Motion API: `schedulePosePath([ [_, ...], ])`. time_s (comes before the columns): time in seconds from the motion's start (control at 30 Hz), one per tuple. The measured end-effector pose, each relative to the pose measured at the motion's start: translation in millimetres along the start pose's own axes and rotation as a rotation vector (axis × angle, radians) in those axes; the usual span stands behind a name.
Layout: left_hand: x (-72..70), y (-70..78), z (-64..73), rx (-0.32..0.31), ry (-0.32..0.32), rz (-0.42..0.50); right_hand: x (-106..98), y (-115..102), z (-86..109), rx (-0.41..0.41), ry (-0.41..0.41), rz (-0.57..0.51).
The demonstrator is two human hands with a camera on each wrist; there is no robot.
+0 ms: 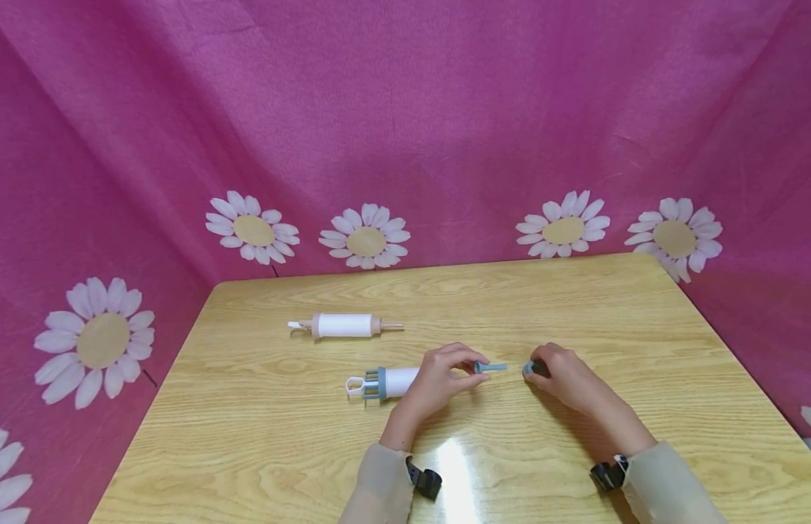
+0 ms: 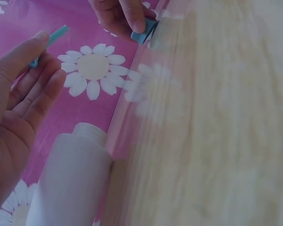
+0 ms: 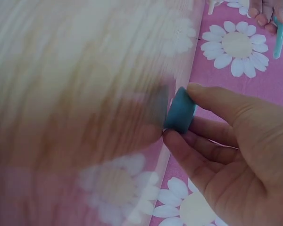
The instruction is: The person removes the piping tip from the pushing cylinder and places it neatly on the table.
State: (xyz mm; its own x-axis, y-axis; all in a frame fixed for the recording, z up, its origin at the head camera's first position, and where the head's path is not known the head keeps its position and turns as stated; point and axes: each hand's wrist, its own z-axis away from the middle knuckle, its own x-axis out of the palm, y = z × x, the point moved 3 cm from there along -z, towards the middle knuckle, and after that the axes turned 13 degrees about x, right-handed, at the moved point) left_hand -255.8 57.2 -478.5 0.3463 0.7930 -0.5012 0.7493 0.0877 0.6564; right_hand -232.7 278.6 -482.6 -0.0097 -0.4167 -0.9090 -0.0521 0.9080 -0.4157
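My left hand (image 1: 438, 378) pinches a small blue-grey tapered nozzle (image 1: 492, 367) by its wide end, narrow tip pointing right. To its right, my right hand (image 1: 567, 376) holds a short blue-green ring-shaped cap (image 3: 180, 112) between thumb and fingers, low at the table surface. The nozzle and the cap are apart. Under and left of the left hand lies a syringe-like press with a white barrel (image 1: 400, 382), a blue-grey collar (image 1: 382, 383) and a white loop handle (image 1: 356, 386). In the left wrist view the barrel's narrower neck (image 2: 90, 132) shows uncapped.
Farther back on the wooden table (image 1: 248, 437) lies a second press with a white barrel (image 1: 345, 325), pinkish-beige ends and a thin tip pointing right. A magenta curtain (image 1: 405, 109) with daisies stands behind the table and along both sides.
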Motion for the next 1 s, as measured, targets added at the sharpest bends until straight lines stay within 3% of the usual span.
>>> schedulePosePath([
  [0.2,2.2,0.9,-5.6,-0.024,-0.101,-0.111,-0.1,-0.3,1.7,-0.029,0.017,0.023],
  [0.6,13.3,1.4,-19.4,-0.002,-0.302,-0.401,1.1,0.4,2.7,-0.045,0.026,0.033],
  [1.0,22.3,-3.3,-23.9,0.009,-0.364,-0.474,1.5,3.4,2.5,-0.040,-0.008,0.018],
])
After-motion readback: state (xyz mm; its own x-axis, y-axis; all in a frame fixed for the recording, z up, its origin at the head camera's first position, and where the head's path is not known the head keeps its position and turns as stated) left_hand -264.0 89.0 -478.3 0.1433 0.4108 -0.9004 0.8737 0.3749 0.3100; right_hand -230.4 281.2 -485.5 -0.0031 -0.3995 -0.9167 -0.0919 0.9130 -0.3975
